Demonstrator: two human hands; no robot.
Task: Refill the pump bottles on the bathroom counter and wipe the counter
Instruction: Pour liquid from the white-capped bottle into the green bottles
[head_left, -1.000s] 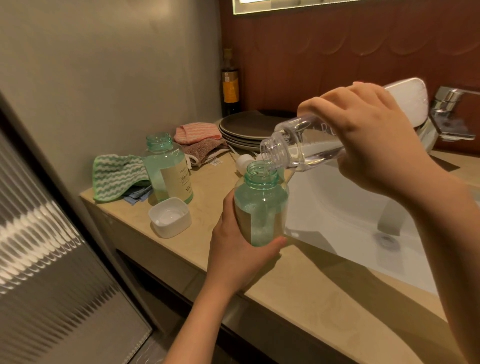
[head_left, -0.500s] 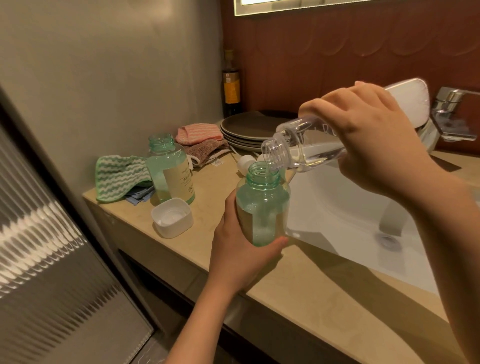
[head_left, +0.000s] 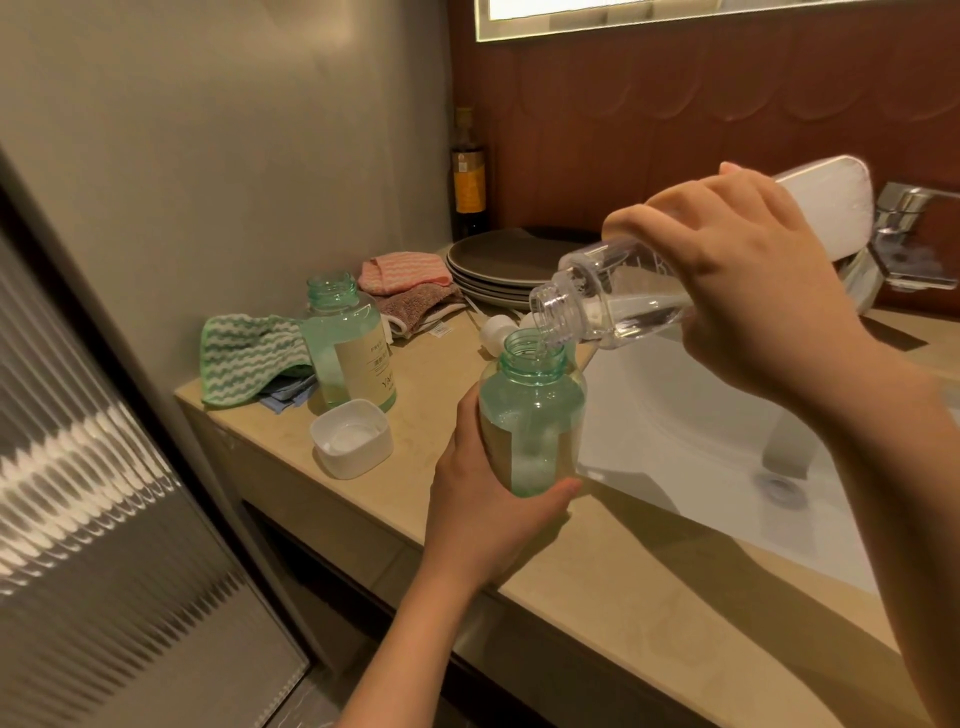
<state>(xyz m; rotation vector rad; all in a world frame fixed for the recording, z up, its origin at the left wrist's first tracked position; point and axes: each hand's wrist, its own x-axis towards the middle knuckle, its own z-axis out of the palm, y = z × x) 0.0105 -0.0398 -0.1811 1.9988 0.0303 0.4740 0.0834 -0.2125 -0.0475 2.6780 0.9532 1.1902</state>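
**Bathroom worktop: green pump bottle being topped up**

Beige worktop (head_left: 597, 582) beside a white basin (head_left: 701, 431) forms the setting. Just above its front edge, an uncapped green bottle (head_left: 530, 415) is held upright in the left hand (head_left: 483, 509). The fingers are curled round the lower body, and the thumb tip is seen at the near base. A clear bottle (head_left: 608, 306) is tipped mouth-down over the green neck and gripped round its body by the right hand (head_left: 737, 291), fingers wrapped over the top. A thin stream appears to fall between the two mouths.

The green bottle is judged to be light, stiff plastic, likely slick if wetted. A hold low round the body is therefore judged best, with the narrow neck kept free.

Further left on the worktop, a second open green bottle (head_left: 348, 348), a small white square container (head_left: 352, 439) and a striped green cloth (head_left: 249, 364) are seen.
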